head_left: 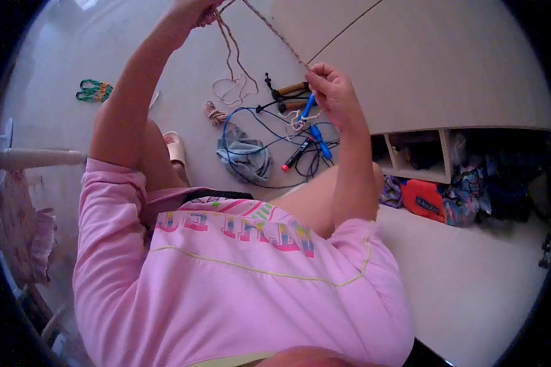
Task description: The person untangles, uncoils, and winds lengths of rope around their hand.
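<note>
A thin tan twisted rope [275,32] runs on a slant between my two hands. My right hand [333,96] is closed, pinching the rope between thumb and fingers. At the top edge, partly cut off, my left hand [197,11] is closed round the rope, with loose strands hanging below it. A pale cord loop [229,92] shows at the strands' lower end. Beneath my right hand lie jump ropes with blue handles [320,142] and brown-and-black handles [292,92]. Beside them are a small bundle of tan cord [214,114] and a grey cloth [245,156].
Green-and-orange cords [93,90] lie on the floor at left. A slippered foot [176,150] stands near the grey cloth. On the right, an open cabinet [445,156] holds bags and a red-orange item [423,199]. A white rail [40,159] juts in from the left.
</note>
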`<state>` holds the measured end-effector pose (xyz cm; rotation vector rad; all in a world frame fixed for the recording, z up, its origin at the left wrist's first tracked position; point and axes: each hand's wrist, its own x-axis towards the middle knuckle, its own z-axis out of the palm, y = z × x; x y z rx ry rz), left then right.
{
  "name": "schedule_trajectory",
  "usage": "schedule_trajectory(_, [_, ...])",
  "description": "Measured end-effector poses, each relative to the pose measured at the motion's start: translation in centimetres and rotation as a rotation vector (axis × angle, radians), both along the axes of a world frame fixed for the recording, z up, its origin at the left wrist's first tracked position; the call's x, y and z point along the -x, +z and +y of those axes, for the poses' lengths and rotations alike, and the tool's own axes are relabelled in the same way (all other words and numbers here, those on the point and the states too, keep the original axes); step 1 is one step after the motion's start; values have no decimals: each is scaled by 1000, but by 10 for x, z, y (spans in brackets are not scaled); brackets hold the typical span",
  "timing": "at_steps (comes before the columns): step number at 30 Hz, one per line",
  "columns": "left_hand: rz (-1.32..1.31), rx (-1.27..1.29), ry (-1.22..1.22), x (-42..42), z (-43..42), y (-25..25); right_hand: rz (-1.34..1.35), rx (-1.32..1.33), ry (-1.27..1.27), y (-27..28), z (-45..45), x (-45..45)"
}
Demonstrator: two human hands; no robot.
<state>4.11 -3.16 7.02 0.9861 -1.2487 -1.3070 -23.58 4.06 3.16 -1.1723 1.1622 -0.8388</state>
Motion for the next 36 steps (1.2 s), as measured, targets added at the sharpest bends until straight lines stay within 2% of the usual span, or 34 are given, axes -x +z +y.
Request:
schedule_trajectory(1, [-18, -27, 62, -1, 2, 1, -11, 6, -24, -3, -1, 2])
schedule_trajectory(4, [-45, 63, 49, -17, -6, -5, -53, -73, 6, -8, -3, 10])
schedule_trajectory(7, [1, 96, 21, -28, -7, -1, 29, -27, 54, -4, 0, 3])
schedule_trajectory(10, [-7, 143, 39, -40, -11, -3, 29, 42, -7, -2, 4, -2])
schedule_trajectory(16, [56, 156, 210, -50, -12, 5, 21, -39, 93, -10, -3, 7])
schedule_trajectory(19, [152, 143, 325, -73, -22, 4, 142, 54, 67, -8, -2, 8])
schedule_trajectory(23, [134, 169, 368, -89, -20, 4, 66, 42, 14, -13, -7, 19])
schedule_trajectory(24, [123, 159, 307, -103, -31, -3, 77, 29, 12, -12, -9, 22])
schedule_trajectory(28, [326, 158, 435, -141, -48, -15, 162, 108, 58, 3, -5, 23])
schedule_trajectory(31, [418, 144, 598, -154, -45, -10, 82, 93, -41, 4, -6, 33])
schedule_trajectory(34, [21, 235, 777, -141, -39, -13, -36, 40, -51, 2, -9, 37])
schedule_trajectory(36, [-293, 378, 887, -122, -45, -18, 46, 43, -80, 3, -7, 29])
